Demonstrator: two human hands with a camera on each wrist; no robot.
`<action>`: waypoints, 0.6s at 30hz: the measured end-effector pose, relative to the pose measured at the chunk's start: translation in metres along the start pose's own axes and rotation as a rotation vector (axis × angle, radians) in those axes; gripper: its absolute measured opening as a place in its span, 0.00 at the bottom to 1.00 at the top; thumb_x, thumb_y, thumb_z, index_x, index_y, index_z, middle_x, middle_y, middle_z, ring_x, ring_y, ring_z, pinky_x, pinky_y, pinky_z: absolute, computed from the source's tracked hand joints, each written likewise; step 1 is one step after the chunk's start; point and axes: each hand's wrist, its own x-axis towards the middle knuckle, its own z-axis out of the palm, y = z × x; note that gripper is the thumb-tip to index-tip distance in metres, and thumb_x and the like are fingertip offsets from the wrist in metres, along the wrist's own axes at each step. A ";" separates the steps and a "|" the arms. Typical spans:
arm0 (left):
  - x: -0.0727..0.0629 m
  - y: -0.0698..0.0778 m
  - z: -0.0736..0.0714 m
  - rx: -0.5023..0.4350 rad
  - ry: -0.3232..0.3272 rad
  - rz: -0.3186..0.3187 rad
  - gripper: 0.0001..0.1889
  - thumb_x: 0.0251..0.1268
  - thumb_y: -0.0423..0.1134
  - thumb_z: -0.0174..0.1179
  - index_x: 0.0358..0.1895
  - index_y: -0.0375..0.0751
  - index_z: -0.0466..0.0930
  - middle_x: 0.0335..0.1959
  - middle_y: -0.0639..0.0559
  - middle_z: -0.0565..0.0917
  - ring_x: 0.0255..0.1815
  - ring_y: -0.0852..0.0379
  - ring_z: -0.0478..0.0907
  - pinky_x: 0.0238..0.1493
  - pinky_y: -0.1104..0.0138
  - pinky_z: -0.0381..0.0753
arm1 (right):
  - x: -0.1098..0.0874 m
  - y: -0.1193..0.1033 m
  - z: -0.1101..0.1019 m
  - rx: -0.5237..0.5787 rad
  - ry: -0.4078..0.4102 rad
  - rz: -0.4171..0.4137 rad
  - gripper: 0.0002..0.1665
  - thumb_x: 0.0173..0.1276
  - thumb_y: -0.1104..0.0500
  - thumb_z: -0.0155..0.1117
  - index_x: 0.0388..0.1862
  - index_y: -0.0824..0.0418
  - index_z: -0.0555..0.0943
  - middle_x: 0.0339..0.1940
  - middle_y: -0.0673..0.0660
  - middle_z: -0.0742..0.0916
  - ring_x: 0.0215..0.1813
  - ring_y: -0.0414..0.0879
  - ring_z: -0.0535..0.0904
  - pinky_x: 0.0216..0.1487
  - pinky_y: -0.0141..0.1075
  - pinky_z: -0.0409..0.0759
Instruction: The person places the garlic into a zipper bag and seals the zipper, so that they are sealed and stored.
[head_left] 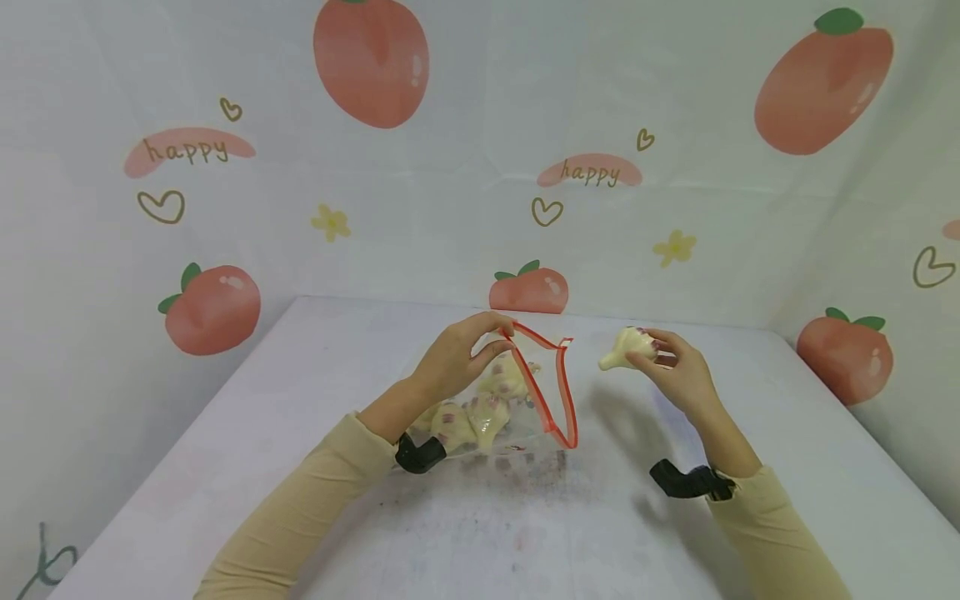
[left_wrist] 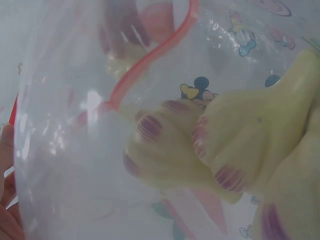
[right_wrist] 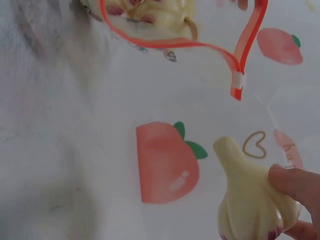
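My left hand [head_left: 459, 352] pinches the upper rim of a clear zip bag [head_left: 546, 392] with a red-edged mouth, which gapes toward the right. Inside the bag lie several garlic bulbs [head_left: 487, 417], cream with purple streaks; the left wrist view shows these bulbs [left_wrist: 250, 135] close up through the plastic. To the right of the opening, my right hand [head_left: 678, 372] grips one more garlic bulb [head_left: 632, 346] between thumb and fingers, its stem pointing left toward the bag. In the right wrist view that held bulb [right_wrist: 252, 200] is apart from the red edge.
A white table [head_left: 480, 533] carries the bag, with small dark smudges in front of it. Behind stands a white backdrop [head_left: 450, 192] printed with red fruit, hearts and the word happy. Black straps [head_left: 686, 481] sit on both wrists.
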 end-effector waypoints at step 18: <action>-0.001 -0.002 0.002 -0.008 0.000 0.002 0.08 0.62 0.34 0.60 0.42 0.38 0.75 0.38 0.49 0.81 0.39 0.57 0.77 0.45 0.66 0.78 | -0.013 -0.020 0.002 -0.008 0.019 -0.105 0.31 0.65 0.54 0.63 0.63 0.66 0.68 0.57 0.72 0.77 0.54 0.64 0.78 0.37 0.17 0.72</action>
